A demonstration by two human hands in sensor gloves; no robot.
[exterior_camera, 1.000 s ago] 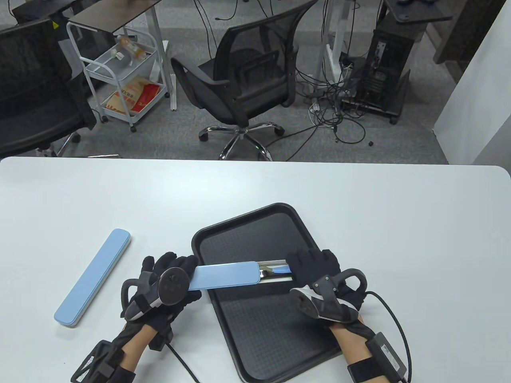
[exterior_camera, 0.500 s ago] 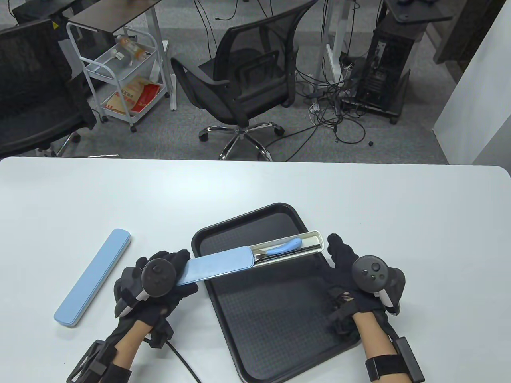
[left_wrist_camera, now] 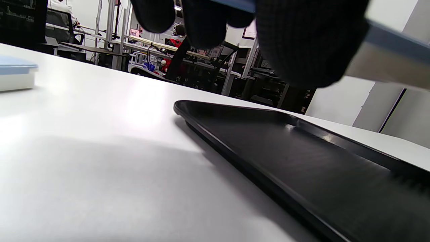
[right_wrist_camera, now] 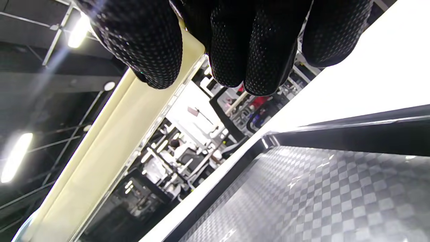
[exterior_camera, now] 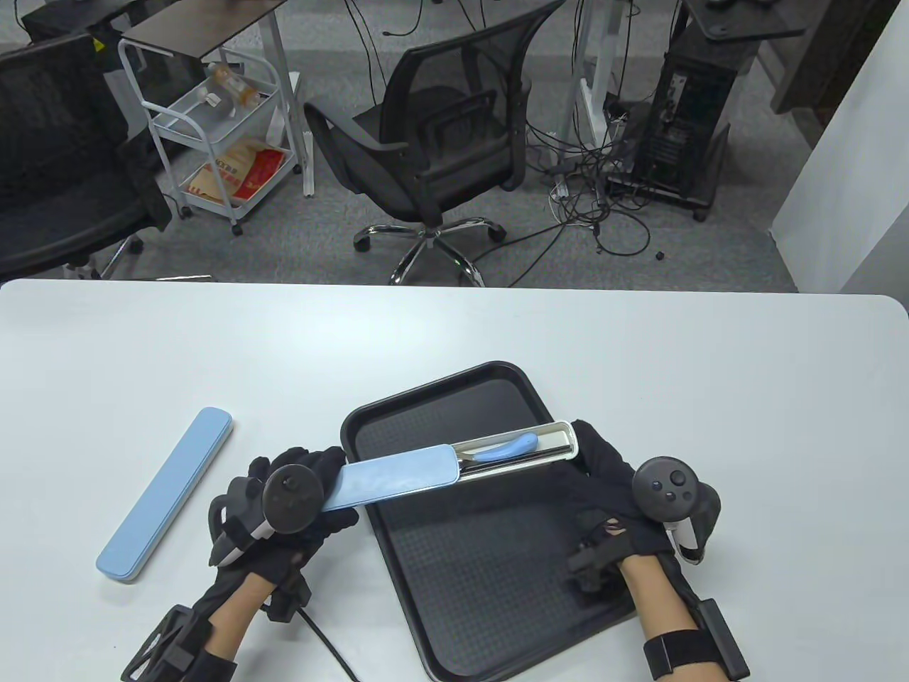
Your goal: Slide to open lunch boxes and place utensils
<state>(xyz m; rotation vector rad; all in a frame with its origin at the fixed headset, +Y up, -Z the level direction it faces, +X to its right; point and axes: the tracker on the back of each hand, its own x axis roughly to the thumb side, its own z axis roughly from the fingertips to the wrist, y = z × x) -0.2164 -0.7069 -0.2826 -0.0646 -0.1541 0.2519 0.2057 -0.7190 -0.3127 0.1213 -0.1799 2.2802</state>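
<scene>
The blue sliding lid [exterior_camera: 394, 477] of a lunch box is gripped at its near-left end by the left hand [exterior_camera: 287, 501], while the far-right end of the cream inner tray [exterior_camera: 561, 444] is held by the right hand [exterior_camera: 625, 490]. The box is held partly slid open, above the black tray [exterior_camera: 497, 568]. Inside the exposed part, a blue-handled utensil [exterior_camera: 508, 446] and metal cutlery are seen. A second, closed blue lunch box [exterior_camera: 165, 494] lies on the white tabletop [exterior_camera: 710, 398], left of the hands.
</scene>
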